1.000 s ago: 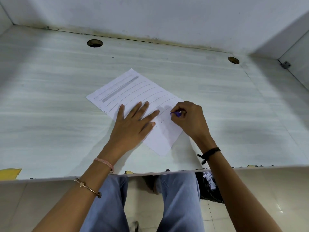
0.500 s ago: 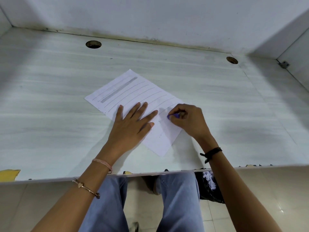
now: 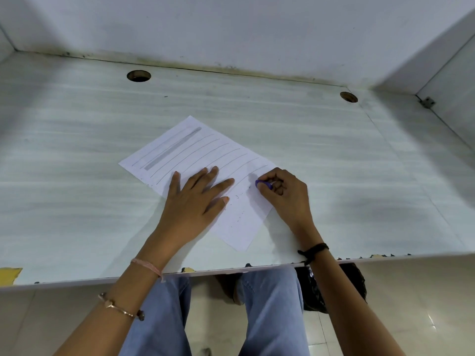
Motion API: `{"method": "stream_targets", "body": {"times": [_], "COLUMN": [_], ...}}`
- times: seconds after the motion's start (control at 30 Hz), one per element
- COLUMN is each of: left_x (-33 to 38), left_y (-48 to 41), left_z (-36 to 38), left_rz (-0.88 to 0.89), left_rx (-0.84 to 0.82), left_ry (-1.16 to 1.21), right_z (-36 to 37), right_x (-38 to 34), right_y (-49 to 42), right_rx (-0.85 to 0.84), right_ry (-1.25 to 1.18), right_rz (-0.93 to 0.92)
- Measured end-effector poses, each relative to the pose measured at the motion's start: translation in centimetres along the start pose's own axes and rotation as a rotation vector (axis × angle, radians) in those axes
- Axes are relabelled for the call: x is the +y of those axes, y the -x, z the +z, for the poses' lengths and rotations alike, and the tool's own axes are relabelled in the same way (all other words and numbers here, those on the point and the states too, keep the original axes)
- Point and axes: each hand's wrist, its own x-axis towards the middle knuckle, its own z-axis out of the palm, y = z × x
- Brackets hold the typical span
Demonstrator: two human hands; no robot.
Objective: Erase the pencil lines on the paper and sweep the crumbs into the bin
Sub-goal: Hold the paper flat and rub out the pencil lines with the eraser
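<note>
- Left hand (image 3: 194, 199) lies flat on the paper (image 3: 239, 227), fingers straight and spread a bit, palm pressing down on the sheet's left side.
- Right hand (image 3: 285, 194) is curled up and pinches a small purple eraser (image 3: 263, 184) between thumb and fingertips. The eraser's end is down on the paper, near its right edge.
- The paper sits at an angle, roughly mid-worktop, with one corner pointing at the near edge.
- Pencil lines (image 3: 203, 152) run across the far half of the sheet, plus one thick grey smudgy bar (image 3: 172, 149) up near the far-left edge. The near half looks pretty much blank.
- Tiny dark crumbs (image 3: 239, 196) are scattered on the paper between the two hands and a little nearer.
- Left arm has a pink band (image 3: 146, 265) at the wrist and a thin gold bracelet (image 3: 118, 307) further up. Right wrist has a black cord (image 3: 313, 250).
- The worktop (image 3: 77, 150) is pale and streaky and chipped along the near edge, with a yellow patch (image 3: 10, 274) at the near-left corner.
- Two round holes (image 3: 138, 76) (image 3: 348, 97) sit at the back, just in front of the wall (image 3: 231, 29).
- A small metal bracket (image 3: 427, 102) is on the right side panel.
- Below the edge are legs in blue jeans (image 3: 164, 317), a tiled floor (image 3: 398, 304), and something black (image 3: 334, 286) beside the right leg. Can't tell what that is.
</note>
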Motion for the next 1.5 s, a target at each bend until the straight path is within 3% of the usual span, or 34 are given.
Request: {"method": "stream_targets", "body": {"times": [0.2,0.37,0.5,0.6,0.73,0.9,1.03,1.2,1.33,1.5], "left_x": [1.0,2.3,2.7,2.7,2.7,2.6,2.5,2.5,2.4,2.5], "left_y": [-2.2,-5.8,-6.2,-6.2,-6.1,-6.3,-6.3,-6.4,-6.3,-6.5], "left_z": [-0.4,0.3,1.2,1.2,1.1,1.3,1.6,1.6,1.7,1.9], "left_rz": [0.003,0.097,0.063,0.067,0.08,0.074,0.088,0.077,0.088,0.08], "left_rx": [0.206,0.065,-0.025,-0.029,-0.018,-0.026,0.01,-0.006,0.032,0.02], "left_ry": [-0.121,-0.136,-0.051,-0.048,-0.066,-0.058,-0.074,-0.072,-0.082,-0.093], "right_z": [0.0,0.0,-0.1,-0.6,-2.0,-0.2,-0.8,-0.2,-0.9,-0.1], "right_x": [0.0,0.1,0.0,0.5,1.1,-0.2,0.1,-0.3,0.0,-0.6], "right_y": [0.3,0.2,0.6,0.6,-1.2,0.2,-1.4,-0.4,-1.9,-0.4], "right_rx": [-0.024,-0.015,-0.021,-0.042,0.068,-0.019,0.066,-0.033,0.063,-0.043], "right_ry": [-0.017,-0.014,0.11,0.209,0.111,0.209,0.141,0.219,0.186,0.285], "right_rz": [-0.009,-0.038,-0.145,-0.193,0.009,-0.143,-0.023,-0.128,-0.019,-0.172]}}
